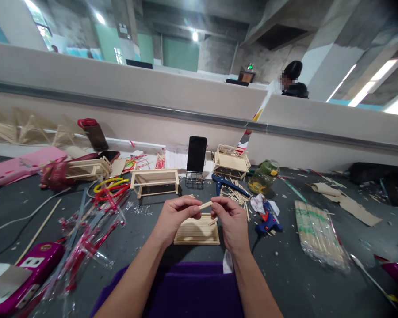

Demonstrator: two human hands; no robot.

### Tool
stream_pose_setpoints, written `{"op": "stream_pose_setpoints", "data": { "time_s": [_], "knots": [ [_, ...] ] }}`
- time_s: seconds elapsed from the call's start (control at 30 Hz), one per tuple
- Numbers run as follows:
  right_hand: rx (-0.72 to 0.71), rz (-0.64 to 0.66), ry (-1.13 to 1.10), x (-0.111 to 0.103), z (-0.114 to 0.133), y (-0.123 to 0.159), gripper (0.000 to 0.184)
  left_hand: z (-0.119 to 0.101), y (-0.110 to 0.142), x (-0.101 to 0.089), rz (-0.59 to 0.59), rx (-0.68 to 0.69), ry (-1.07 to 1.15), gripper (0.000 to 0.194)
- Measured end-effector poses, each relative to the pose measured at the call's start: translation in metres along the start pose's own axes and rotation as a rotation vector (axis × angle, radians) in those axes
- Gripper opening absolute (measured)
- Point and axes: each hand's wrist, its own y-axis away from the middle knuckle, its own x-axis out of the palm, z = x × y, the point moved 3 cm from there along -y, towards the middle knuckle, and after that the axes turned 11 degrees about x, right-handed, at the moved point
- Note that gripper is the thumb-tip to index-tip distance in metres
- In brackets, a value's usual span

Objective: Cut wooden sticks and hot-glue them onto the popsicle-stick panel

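Observation:
Between my left hand point(177, 216) and my right hand point(230, 221) is a short wooden stick point(205, 205), pinched at both ends by thumbs and fingers. A second short stick point(213, 222) shows by the right fingers; whether they hold it, I cannot tell. Below the hands lies a flat panel of wooden sticks point(195, 237) set side by side. To the right is a blue glue gun point(268, 222), near a heap of cut sticks point(234, 190) and blue-handled cutters point(230, 183).
Small wooden frames point(155, 179) and a wooden model point(232, 163) stand behind, with a phone point(197, 153) on a wire stand. Plastic-wrapped sticks point(318, 232) and a green-lidded bottle point(265, 174) are at right. Clear-and-red plastic tubing point(86, 243) covers the left. A person point(293, 81) is beyond the partition.

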Motion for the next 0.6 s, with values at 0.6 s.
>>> {"op": "stream_pose_setpoints", "data": {
  "time_s": [0.6],
  "knots": [
    [0.085, -0.007, -0.06, 0.0025, -0.0067, -0.0002, 0.015, -0.0084, 0.0, 0.0025, 0.043, 0.166, -0.283, 0.009]
  ]
}}
